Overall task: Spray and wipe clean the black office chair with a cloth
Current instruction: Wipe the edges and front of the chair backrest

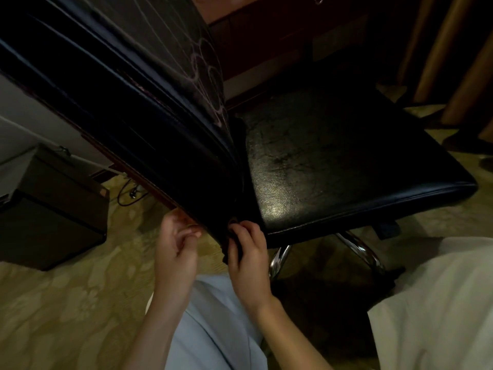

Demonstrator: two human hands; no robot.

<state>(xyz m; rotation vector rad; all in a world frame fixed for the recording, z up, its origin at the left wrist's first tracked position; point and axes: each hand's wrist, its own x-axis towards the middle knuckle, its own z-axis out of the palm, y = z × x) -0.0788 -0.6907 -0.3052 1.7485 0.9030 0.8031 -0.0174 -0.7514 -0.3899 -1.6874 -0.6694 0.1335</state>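
Grip of right hand (248, 252) curls round cloth (226, 255) at backrest (149, 124) bottom edge; left hand (176, 239) curled at same edge, hold unclear; floor (66, 303) open below.

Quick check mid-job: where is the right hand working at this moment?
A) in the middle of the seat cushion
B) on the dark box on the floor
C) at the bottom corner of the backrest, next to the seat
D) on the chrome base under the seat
C: the right hand pinches a dark cloth against the bottom corner of the backrest, right beside the seat; the chrome base sits lower, untouched.
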